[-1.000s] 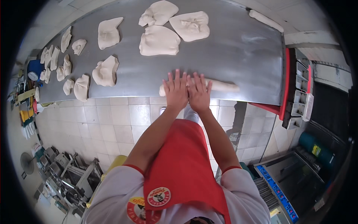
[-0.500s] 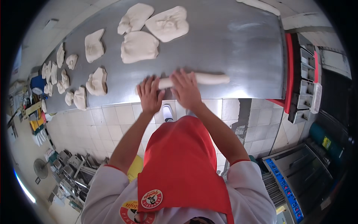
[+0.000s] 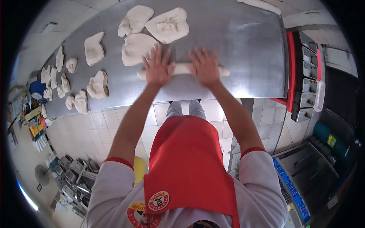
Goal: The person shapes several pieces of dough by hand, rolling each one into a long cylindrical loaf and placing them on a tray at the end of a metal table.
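Note:
A long pale roll of dough (image 3: 182,68) lies crosswise on the grey metal table. On its left part rests my left hand (image 3: 159,69), palm down with the fingers spread. My right hand (image 3: 205,68) lies flat on its right part, fingers apart and a little blurred. Both ends of the roll stick out past my hands. Just beyond my left hand a flat piece of dough (image 3: 137,49) lies close to the fingertips. Two more flat pieces, one at the back (image 3: 136,19) and one beside it (image 3: 168,26), lie farther off.
Several smaller dough pieces (image 3: 97,84) are spread over the table's left side. Another dough strip (image 3: 260,5) lies at the far right edge. A rack with metal pans (image 3: 308,76) stands past the table's right end, behind a red edge (image 3: 292,72).
Both hands have moved away from me, and the dough roll has rolled farther onto the table. My hands are now wider apart, with the fingers more spread.

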The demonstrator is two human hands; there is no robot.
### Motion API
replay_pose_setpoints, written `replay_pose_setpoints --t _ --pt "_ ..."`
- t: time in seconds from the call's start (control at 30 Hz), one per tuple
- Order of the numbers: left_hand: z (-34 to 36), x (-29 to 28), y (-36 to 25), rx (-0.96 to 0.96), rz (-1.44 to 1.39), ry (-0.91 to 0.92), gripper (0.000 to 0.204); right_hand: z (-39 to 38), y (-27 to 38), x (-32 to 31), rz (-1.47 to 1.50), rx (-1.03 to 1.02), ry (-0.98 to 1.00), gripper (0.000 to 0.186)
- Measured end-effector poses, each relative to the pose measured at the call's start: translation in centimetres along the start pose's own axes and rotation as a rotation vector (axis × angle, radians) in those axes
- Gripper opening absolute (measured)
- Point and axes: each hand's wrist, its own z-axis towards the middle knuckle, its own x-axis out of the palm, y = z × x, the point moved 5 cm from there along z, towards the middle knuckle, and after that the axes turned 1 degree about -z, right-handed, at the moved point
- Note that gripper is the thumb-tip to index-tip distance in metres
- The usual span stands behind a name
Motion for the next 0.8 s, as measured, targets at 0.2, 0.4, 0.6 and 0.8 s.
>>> replay_pose_setpoints --t 0.2,0.4,0.6,0.8 --pt "-9.5 -4.0 2.1 0.036 -0.24 0.178 0.083 -9.9 0.0 -2.3 0.017 -0.141 0.12 0.072" --pt "-9.2 -2.0 3.7 0.007 -0.419 0.159 0.077 -8.4 0.2 -1.8 0.146 0.072 0.123 0.07" --pt "-8.0 -3.7 2.6 0.08 -0.4 0.235 0.077 -9.3 -0.7 -3.6 0.121 0.075 0.179 0.081" --pt "-7.8 -2.8 1.0 0.009 -0.306 0.234 0.074 -7.2 1.9 -1.5 0.108 0.07 0.184 0.079"
